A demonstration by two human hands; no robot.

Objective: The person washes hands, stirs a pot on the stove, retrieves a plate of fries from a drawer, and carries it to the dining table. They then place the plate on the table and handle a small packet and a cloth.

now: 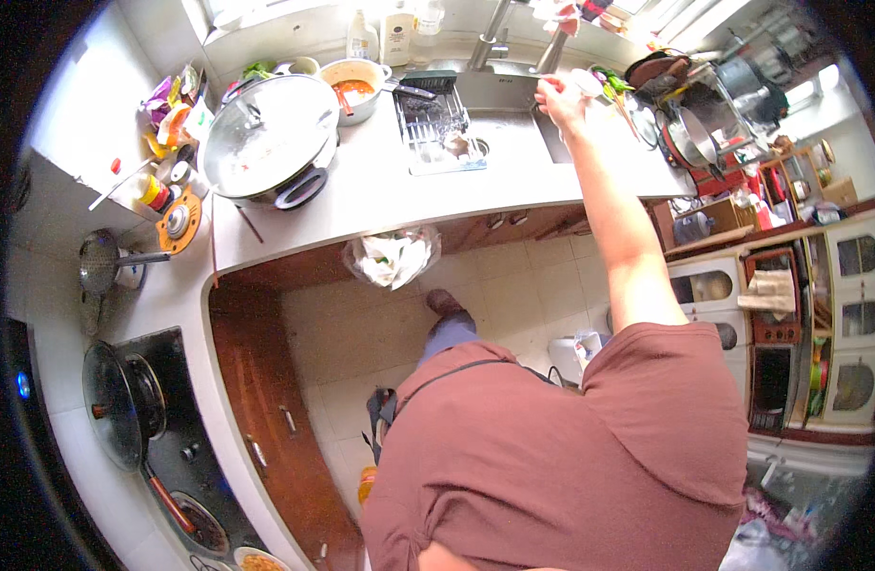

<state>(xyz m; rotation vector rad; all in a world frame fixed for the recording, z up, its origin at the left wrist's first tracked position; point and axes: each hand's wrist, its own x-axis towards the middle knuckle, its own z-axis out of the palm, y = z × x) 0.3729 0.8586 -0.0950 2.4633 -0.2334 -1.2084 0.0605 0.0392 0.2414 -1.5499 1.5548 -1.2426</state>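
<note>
My right hand [562, 100] reaches over the right side of the steel sink [498, 93], its fingers bent; whether they hold anything is unclear. Just beside it is a white rounded item [587, 83], washed out by glare. A steel faucet [486, 43] rises behind the sink. At the sink's left, a dish rack [431, 118] stands with a dark-handled utensil [414, 92] across its back. My left hand is out of view; only a bit of bare arm shows at the bottom edge. Left of the rack are a white pot [366, 107] with reddish food and a large glass-lidded pan [269, 135].
Bottles [396, 36] stand behind the sink. Green vegetables [611, 82] and pans [690, 135] are at the counter's right. A filled plastic bag [394, 257] hangs at the front edge. At lower left, a lidded wok [112, 407] sits on the black cooktop [187, 414].
</note>
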